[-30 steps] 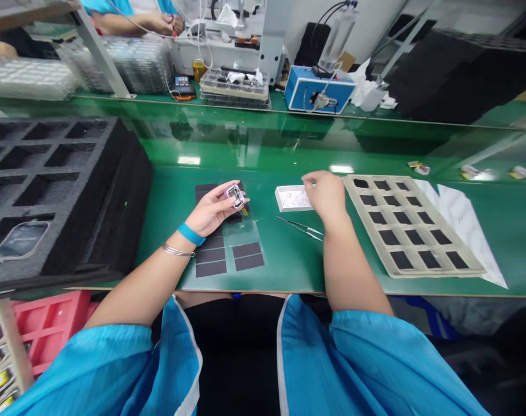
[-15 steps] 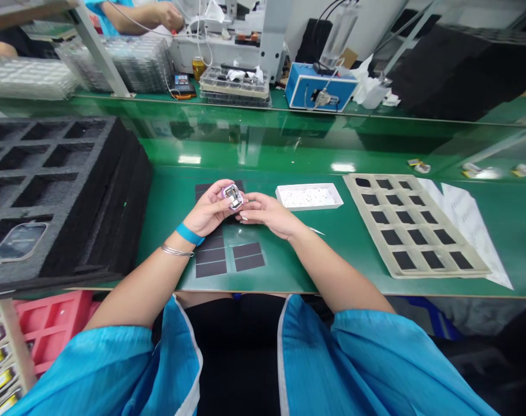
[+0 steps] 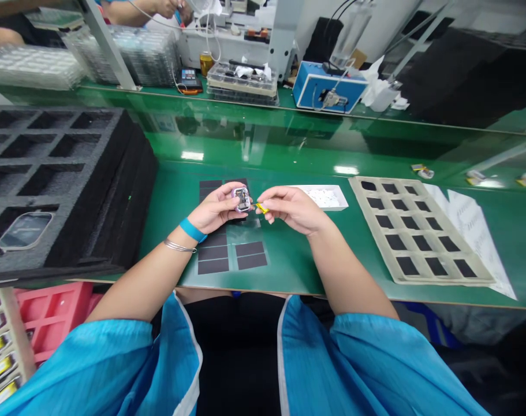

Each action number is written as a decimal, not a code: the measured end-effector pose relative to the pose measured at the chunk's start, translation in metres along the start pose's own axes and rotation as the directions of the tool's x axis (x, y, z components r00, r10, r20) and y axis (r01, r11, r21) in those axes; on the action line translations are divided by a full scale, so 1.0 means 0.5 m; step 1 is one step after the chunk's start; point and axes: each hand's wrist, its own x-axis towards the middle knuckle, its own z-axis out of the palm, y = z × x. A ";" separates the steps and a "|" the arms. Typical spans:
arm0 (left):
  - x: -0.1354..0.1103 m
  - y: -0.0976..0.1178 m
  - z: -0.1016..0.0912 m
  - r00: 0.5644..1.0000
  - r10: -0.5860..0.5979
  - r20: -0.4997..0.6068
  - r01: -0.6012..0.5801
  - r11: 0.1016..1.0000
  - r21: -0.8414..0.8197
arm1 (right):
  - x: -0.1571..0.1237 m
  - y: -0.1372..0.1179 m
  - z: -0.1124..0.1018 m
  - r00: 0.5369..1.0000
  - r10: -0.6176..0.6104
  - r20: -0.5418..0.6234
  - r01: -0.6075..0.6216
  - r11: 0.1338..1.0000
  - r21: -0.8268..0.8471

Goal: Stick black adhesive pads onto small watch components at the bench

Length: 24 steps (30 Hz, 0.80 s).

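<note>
My left hand (image 3: 215, 211) is closed around a small rounded device case (image 3: 242, 199) with a pale purple rim; its inner circuit parts face up. Between the thumb and fingers of my right hand (image 3: 295, 211) is a small yellow battery (image 3: 262, 207), just right of the case. A thin link seems to run from battery to case, but I cannot tell if it is joined. Below the hands lie sheets of black rectangular stickers (image 3: 213, 253). Behind my right hand, partly covered, sits a white box (image 3: 338, 206) holding tiny pieces.
On the right stands a beige tray (image 3: 444, 280) with black pads in its pockets. Stacked black foam trays (image 3: 96, 173) fill the left, a clear-faced cover (image 3: 26, 231) in one pocket. A red tray (image 3: 57, 312) is lower left. Across the bench, a co-worker's hand (image 3: 165, 7) shows.
The yellow battery now shows in my right hand, which has drawn slightly right from the case. My left hand has turned the case a little. The whole view has shifted slightly.
</note>
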 end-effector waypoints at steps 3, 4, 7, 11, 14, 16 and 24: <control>-0.001 -0.002 0.002 0.997 -0.054 0.048 0.054 0.999 -0.007 | -0.002 0.001 0.002 0.997 -0.039 0.065 0.040 0.999 -0.021; -0.001 -0.004 0.003 0.996 -0.068 0.055 0.069 0.998 -0.006 | 0.000 0.005 0.006 0.996 -0.088 0.024 0.089 0.994 -0.065; 0.000 -0.007 0.004 0.992 -0.104 0.072 0.104 0.995 -0.002 | 0.010 0.022 0.019 0.944 -0.302 -0.133 0.262 0.931 -0.255; 0.000 -0.009 0.009 0.989 -0.135 0.061 0.136 0.991 -0.015 | 0.025 0.045 0.027 0.867 -0.476 -0.146 0.375 0.817 -0.438; 0.000 -0.008 0.014 0.986 -0.165 0.029 0.165 0.986 -0.002 | 0.031 0.055 0.026 0.840 -0.527 -0.131 0.387 0.750 -0.537; 0.000 -0.008 0.017 0.983 -0.184 0.001 0.184 0.983 0.019 | 0.031 0.059 0.025 0.823 -0.555 -0.119 0.383 0.698 -0.605; 0.005 -0.014 0.033 0.976 -0.141 -0.167 0.159 0.982 0.102 | 0.037 0.075 0.040 0.776 -0.625 -0.082 0.350 0.535 -0.769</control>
